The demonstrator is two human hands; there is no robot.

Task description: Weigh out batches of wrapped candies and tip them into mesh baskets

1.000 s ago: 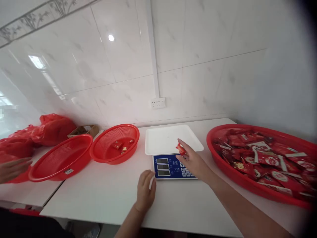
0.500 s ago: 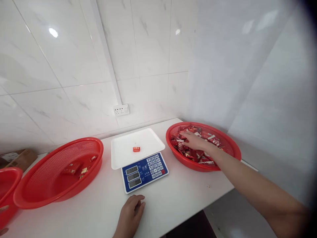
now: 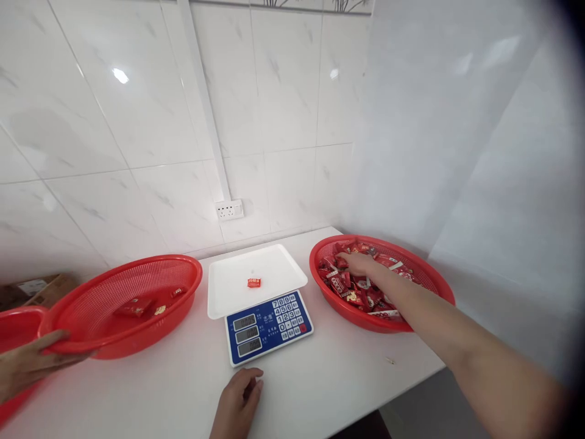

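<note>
My right hand (image 3: pixel 355 263) reaches into the red basket (image 3: pixel 439 286) at the right, fingers curled down among several red candy packets (image 3: pixel 361 294); what it grips is hidden. My left hand (image 3: pixel 238 399) rests on the white table (image 3: pixel 150 390) just in front of the blue digital scale (image 3: pixel 267 326), fingers loosely bent and holding nothing. One small red candy (image 3: pixel 253 282) lies on the scale's white tray (image 3: pixel 228 292).
A second red basket (image 3: pixel 91 296) with a few candies sits left of the scale. Another person's hand (image 3: pixel 27 363) holds its rim at the left edge. A third red basket (image 3: pixel 13 326) and a cardboard box (image 3: pixel 39 289) lie far left. A wall socket (image 3: pixel 229 210) is behind.
My right hand put the candy on the scale tray, then moved right into the full basket. The view swung right. Another person's hand has come onto the left basket's rim.
</note>
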